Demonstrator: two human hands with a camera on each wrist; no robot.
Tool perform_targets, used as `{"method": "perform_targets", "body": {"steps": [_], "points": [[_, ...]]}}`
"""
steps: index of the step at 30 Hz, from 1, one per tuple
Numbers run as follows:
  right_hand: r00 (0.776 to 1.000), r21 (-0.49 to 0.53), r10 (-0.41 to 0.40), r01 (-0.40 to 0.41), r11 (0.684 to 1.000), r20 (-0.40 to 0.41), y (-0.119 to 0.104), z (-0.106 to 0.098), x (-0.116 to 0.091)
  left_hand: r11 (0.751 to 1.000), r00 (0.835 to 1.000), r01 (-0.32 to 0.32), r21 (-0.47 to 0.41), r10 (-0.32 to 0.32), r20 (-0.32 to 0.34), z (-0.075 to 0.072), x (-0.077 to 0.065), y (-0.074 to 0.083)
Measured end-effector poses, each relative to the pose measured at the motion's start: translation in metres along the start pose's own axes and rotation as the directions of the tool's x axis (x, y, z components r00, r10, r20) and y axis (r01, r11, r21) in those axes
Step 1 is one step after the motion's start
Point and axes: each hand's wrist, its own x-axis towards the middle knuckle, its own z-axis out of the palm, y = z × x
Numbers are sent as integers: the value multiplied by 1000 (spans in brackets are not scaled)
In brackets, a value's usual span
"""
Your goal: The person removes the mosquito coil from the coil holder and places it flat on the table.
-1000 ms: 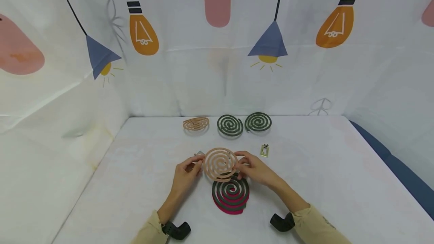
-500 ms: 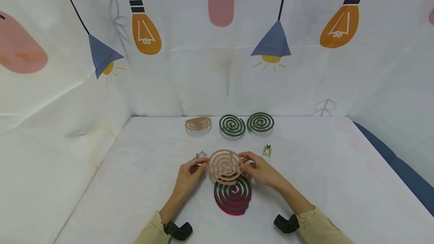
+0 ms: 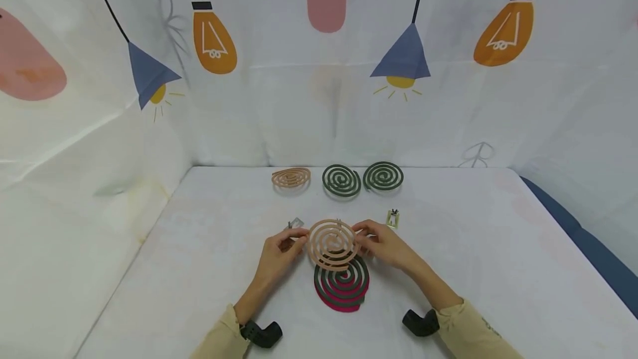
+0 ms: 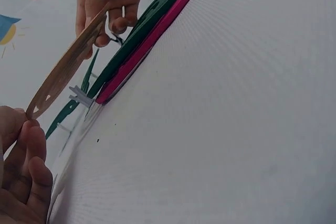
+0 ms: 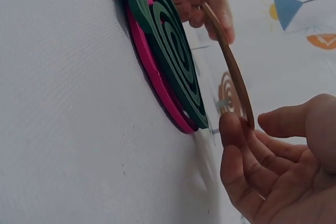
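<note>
My left hand (image 3: 279, 254) pinches the left edge of a tan mosquito coil (image 3: 321, 262) between thumb and fingertips. On the opposite edge, my right hand (image 3: 386, 242) holds the same coil with its fingertips. Both wrist views show the tan coil (image 4: 65, 69) raised and tilted, apart from the stack below. That stack is a dark green mosquito coil (image 3: 324, 287) lying on a pink coil (image 5: 152, 72); the tan coil overlaps its far part in the head view. Beyond my left fingers lies a small metal coil stand (image 3: 297, 222), partly hidden.
Another small metal stand (image 3: 392, 218) lies beyond my right hand. Along the back of the white table (image 3: 199, 270) are a tan coil (image 3: 291, 178) and two green coils, the left one (image 3: 341, 180) close to the right one (image 3: 383, 176). A patterned white curtain (image 3: 289, 121) hangs behind.
Both hands and the tan coil shift slightly right in the head view, partly along with the whole scene as the camera moves. The hold on the coil stays the same.
</note>
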Motion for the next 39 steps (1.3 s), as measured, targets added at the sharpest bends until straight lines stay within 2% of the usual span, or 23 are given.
{"method": "perform_targets", "body": {"steps": [5,8,16,20,30,33,39], "points": [[1000,-46,-23,23,999,-2,-2,-4,-1,999,999,15,42,-16,34,0,-1,3],[999,-41,-24,25,999,25,-1,-6,-2,998,998,25,64,-29,49,0,-1,4],[996,-21,1,1,1000,91,-2,-8,-3,999,996,-1,52,-4,94,0,-2,2],[993,-27,7,-4,1000,119,-1,-8,-4,999,993,10,51,-16,119,0,-3,3],[973,-32,-10,18,999,230,0,-9,-6,996,989,3,88,-16,145,1,-3,3],[969,-37,-9,19,999,245,1,-9,-6,995,989,10,104,-25,147,2,-3,-2],[957,-63,16,3,998,291,-1,-12,-7,990,986,15,141,-39,164,3,0,-22]]}}
